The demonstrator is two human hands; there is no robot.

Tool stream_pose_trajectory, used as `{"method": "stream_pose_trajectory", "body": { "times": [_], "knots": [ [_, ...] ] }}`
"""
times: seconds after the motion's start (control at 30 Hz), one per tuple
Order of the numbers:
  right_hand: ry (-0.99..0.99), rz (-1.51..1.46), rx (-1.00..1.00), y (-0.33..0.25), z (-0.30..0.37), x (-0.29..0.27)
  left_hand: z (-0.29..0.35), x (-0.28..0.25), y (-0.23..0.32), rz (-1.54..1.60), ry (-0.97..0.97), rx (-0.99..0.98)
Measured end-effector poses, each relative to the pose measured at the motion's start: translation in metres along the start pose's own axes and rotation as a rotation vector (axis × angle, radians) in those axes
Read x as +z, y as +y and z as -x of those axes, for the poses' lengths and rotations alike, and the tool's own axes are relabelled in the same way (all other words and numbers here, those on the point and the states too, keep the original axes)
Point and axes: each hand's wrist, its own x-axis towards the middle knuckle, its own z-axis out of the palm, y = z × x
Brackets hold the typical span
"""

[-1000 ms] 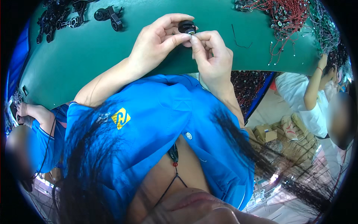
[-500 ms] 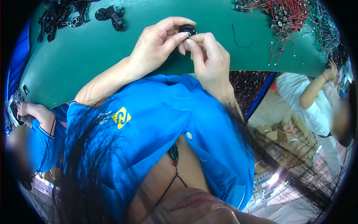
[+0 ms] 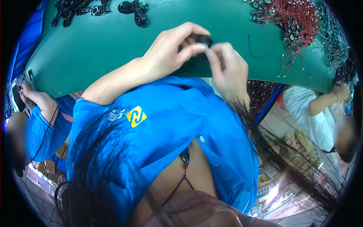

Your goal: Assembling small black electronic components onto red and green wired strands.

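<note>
Over the green worktop (image 3: 151, 34), my left hand (image 3: 162, 49) holds a small black round part (image 3: 204, 40) between thumb and fingers. My right hand (image 3: 231, 70) is right beside it. Its thumb and forefinger are pinched together at the part's near right edge, close to my left thumb tip. Motion blurs the right fingers, and whatever they grip is too small to make out. The far side of the black part is hidden by my left fingers.
Black jointed parts (image 3: 134, 12) lie at the far left of the worktop. A heap of red twisted wires with small round pieces (image 3: 295, 19) sits far right, beside green wires (image 3: 334, 41). A thin black wire (image 3: 250, 47) lies nearer. Co-workers' arms (image 3: 43, 99) show at both sides.
The whole view has shifted, so the worktop items appear farther right. The black part looks turned in my left hand, and my right fingers are now blurred by motion.
</note>
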Motion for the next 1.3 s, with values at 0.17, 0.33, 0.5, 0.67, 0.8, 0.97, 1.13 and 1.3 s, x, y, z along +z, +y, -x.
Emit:
{"method": "stream_pose_trajectory", "body": {
  "times": [0.17,0.33,0.5,0.67,0.8,0.97,1.13,1.3],
  "knots": [
    [0.140,0.194,0.346,0.014,0.053,-0.071,0.008,-0.068,0.004,-1.110,0.278,0.793],
    [0.038,0.693,0.777,0.055,0.103,-0.126,0.018,-0.078,0.005,-1.247,0.327,0.453],
    [0.086,0.884,0.876,0.076,0.095,-0.127,-0.003,-0.082,-0.015,-1.258,0.278,0.483],
    [0.320,0.507,0.563,0.077,0.044,-0.107,-0.017,-0.087,-0.027,-0.873,0.369,0.485],
    [0.392,0.343,0.225,0.100,-0.001,-0.033,0.008,-0.119,-0.025,-0.895,0.416,0.571],
    [0.476,0.668,-0.066,0.114,-0.045,-0.072,-0.036,-0.084,0.008,-1.093,0.436,0.581],
    [0.398,0.759,-0.146,0.101,-0.068,-0.066,-0.035,-0.081,0.010,-0.621,0.454,0.669],
    [0.403,0.832,-0.162,0.095,-0.068,-0.068,-0.029,-0.076,0.025,-0.164,0.323,0.379]
  ]
}}
